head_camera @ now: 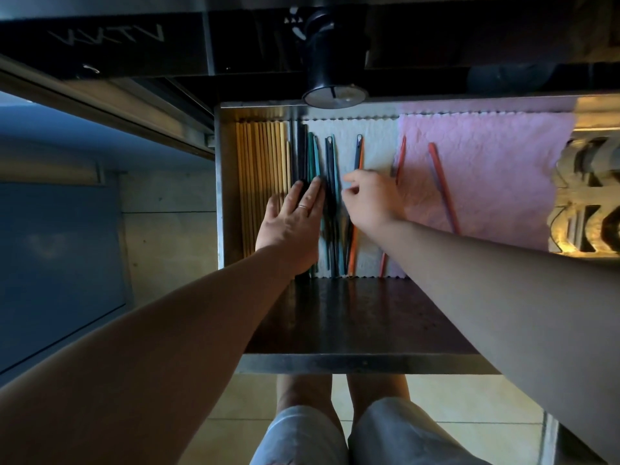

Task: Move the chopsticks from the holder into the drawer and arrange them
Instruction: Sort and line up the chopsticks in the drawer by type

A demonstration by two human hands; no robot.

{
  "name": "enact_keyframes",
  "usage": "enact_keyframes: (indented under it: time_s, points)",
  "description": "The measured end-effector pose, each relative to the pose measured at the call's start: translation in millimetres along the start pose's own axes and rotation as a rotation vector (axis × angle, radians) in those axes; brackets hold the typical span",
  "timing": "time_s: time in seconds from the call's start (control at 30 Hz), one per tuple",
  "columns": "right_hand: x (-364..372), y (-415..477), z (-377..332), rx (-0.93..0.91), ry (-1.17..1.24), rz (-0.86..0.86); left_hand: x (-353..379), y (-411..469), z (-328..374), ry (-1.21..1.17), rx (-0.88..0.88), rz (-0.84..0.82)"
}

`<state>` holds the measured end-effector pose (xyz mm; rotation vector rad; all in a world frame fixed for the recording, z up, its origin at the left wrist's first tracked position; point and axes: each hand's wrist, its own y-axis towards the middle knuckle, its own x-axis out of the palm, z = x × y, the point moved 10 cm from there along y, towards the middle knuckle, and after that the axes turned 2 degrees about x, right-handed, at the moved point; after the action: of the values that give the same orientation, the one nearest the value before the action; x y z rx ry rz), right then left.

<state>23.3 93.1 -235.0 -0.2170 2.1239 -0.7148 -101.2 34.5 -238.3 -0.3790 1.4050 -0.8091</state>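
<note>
Arranging stage: in the drawer, the left hand lies flat, steadying the dark and teal chopsticks. The right hand curls over an orange chopstick, grip unclear. Next, probably, comes drawing the red chopsticks leftward.

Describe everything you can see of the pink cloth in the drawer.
The pink cloth lies flat on the floor of the open drawer, covering its right part beside the white cloth. It looks like thin, crinkled fabric with zigzag-cut far and right edges. A red chopstick lies along its left edge, and a second red chopstick slants across it nearer the middle. The right forearm crosses over its near part and hides that edge.
</note>
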Motion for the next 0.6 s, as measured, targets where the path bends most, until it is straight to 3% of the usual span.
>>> enact_keyframes:
  time_s: [0.6]
  points:
    - [19, 21, -8, 0.166, -0.202, -0.033, 5, -7, -8, -0.073, 0.018, -0.075]
